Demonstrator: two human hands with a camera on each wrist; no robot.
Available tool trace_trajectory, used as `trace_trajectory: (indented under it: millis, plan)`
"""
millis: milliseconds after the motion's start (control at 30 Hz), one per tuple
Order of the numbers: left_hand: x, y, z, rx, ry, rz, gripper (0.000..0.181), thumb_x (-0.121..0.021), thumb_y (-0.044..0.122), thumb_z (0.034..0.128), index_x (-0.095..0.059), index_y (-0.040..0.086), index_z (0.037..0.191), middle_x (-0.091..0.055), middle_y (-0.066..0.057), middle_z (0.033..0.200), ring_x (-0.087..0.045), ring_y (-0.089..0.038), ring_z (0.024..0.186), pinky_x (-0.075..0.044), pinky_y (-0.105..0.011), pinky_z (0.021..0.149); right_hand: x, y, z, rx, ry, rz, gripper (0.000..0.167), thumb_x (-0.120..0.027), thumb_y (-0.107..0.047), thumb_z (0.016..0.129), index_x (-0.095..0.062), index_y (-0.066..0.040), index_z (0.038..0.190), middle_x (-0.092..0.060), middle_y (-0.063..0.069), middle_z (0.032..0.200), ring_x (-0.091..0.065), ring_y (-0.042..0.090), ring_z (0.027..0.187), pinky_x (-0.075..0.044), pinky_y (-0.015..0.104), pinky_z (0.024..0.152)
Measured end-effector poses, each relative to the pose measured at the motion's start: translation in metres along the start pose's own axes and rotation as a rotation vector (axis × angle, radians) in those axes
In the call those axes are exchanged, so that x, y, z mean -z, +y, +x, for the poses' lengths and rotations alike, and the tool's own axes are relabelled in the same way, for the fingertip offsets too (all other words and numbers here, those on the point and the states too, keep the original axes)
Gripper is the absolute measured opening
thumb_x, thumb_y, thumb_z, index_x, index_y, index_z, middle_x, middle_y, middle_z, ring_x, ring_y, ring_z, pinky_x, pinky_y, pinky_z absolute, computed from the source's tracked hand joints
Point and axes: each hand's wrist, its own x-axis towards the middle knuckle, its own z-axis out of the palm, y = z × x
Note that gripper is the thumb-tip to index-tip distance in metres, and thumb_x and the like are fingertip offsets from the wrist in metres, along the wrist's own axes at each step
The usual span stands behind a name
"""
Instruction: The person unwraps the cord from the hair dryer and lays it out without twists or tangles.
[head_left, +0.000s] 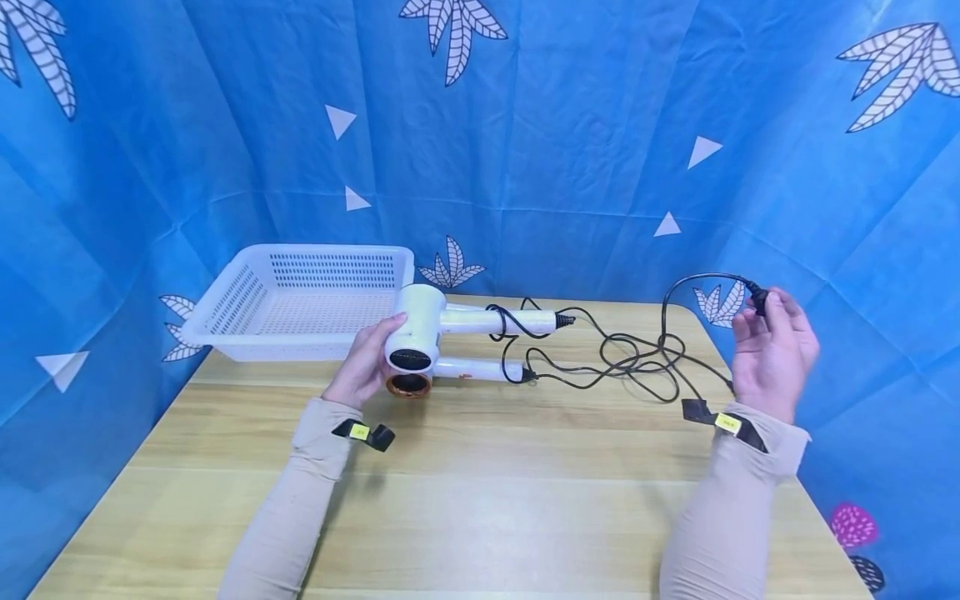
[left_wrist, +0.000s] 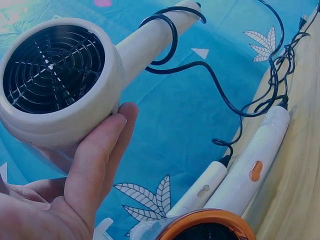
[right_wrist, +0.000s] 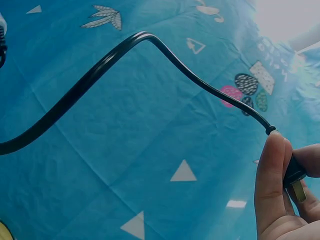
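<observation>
My left hand [head_left: 367, 358] grips the barrel of a white hair dryer [head_left: 422, 312], held above the table with its handle pointing right. A black cord loops around that handle. Below it lies another white hair dryer [head_left: 480, 368] with an orange rim and orange switch. The left wrist view shows a third white handle [left_wrist: 197, 189] with a grey switch beside it. Over at the right, my right hand [head_left: 776, 350] pinches a black plug [head_left: 759, 298] between thumb and fingers, and a metal prong [right_wrist: 299, 191] shows in the right wrist view. The plug's cord arcs down to the tangle.
A white perforated plastic basket [head_left: 217, 327] stands at the back left of the wooden table [head_left: 480, 517]. Tangled black cords [head_left: 637, 358] lie at the back right. Blue patterned curtain [head_left: 570, 150] hangs behind and at both sides.
</observation>
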Motion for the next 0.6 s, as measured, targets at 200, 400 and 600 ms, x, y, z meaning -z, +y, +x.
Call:
trace_trajectory:
  millis: [200,400,600]
  plan:
    - [-0.003,0.002,-0.003,0.006,0.020,0.031,0.047,-0.058,0.039,0.1037,-0.050,0.008,0.137,-0.075,0.005,0.102,-0.075,-0.010,0.090,-0.065,-0.025,0.079,0.001,0.009,0.002,-0.026,0.003,-0.069,0.016,-0.067,0.008,0.093,-0.062,0.008,0.109,-0.068,0.020,0.092,-0.064,0.024,0.059,-0.061,0.032,0.052]
    - [-0.006,0.003,-0.004,-0.005,0.000,0.032,0.045,-0.056,0.037,0.1044,-0.051,0.006,0.137,-0.075,0.005,0.102,-0.075,-0.010,0.092,-0.064,-0.026,0.081,0.001,0.021,0.002,-0.029,0.003,-0.176,0.014,-0.069,0.005,0.094,-0.065,0.006,0.107,-0.071,0.016,0.084,-0.064,0.021,0.056,-0.060,0.029,0.050]
    - [-0.008,0.003,-0.004,-0.024,-0.027,0.034,0.039,-0.055,0.034,0.1046,-0.054,0.006,0.133,-0.076,0.005,0.101,-0.074,-0.011,0.092,-0.064,-0.027,0.082,0.001,0.032,0.002,-0.028,0.002,-0.272,0.017,-0.073,0.004,0.091,-0.068,0.005,0.107,-0.071,0.013,0.083,-0.065,0.019,0.059,-0.060,0.027,0.051]
